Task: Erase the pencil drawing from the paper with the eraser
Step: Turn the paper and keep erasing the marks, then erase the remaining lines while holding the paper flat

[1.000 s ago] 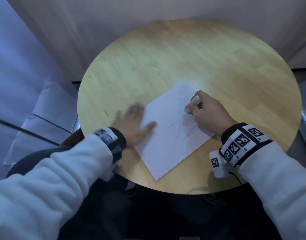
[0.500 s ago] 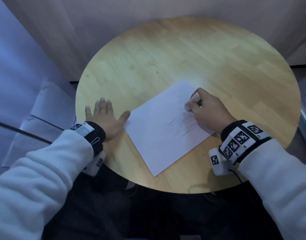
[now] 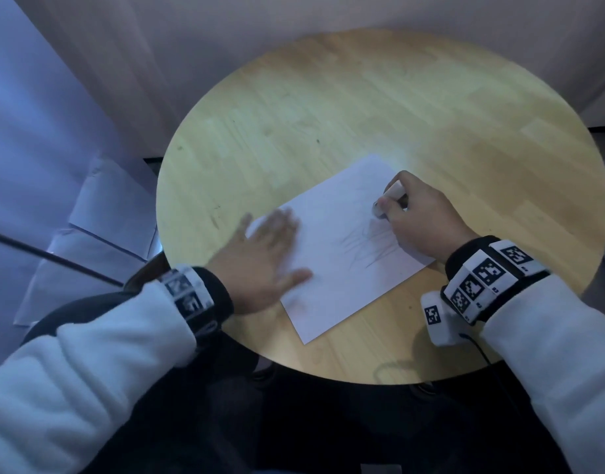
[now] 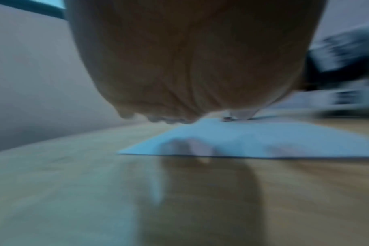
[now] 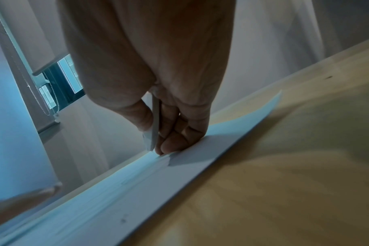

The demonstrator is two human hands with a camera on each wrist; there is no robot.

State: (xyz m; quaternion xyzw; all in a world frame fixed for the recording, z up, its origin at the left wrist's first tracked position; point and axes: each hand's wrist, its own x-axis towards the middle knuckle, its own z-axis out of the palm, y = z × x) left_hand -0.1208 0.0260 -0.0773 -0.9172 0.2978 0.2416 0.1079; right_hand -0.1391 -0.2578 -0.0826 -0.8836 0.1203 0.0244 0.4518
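The paper [image 3: 331, 248] lies on the round wooden worktop [image 3: 362, 107], turned at an angle so that one corner points to the far side and another to the near edge. The right hand [image 3: 420, 220] pinches the eraser [image 3: 388, 200] between thumb and fingers, a closed grip round the small pale block, whose lower tip meets the sheet at the far right part of the page; the right wrist view shows the eraser [image 5: 155, 123] standing steeply, its tip down on the paper [image 5: 116, 196], with the curled fingers [image 5: 173, 143] resting on the sheet beside it. The pencil drawing [image 3: 366, 248], a cluster of faint grey strokes, lies just near and to the left of the eraser tip, running along the middle of the page toward the near side, so in my judgement the rubbing must travel from the tip toward the person and slightly left to cover it. The strokes themselves run roughly near to far. The left hand [image 3: 263, 258] is blurred, its fingers spread flat, the fingers and thumb over the left edge of the paper; I judge it as holding the sheet down, though the blur leaves firm contact uncertain. In the left wrist view the hand [image 4: 190, 58] hovers close above the worktop, with the paper [image 4: 263, 141] just ahead. The right hand is the nearer one to the drawing, and most of the marks look uncleared.
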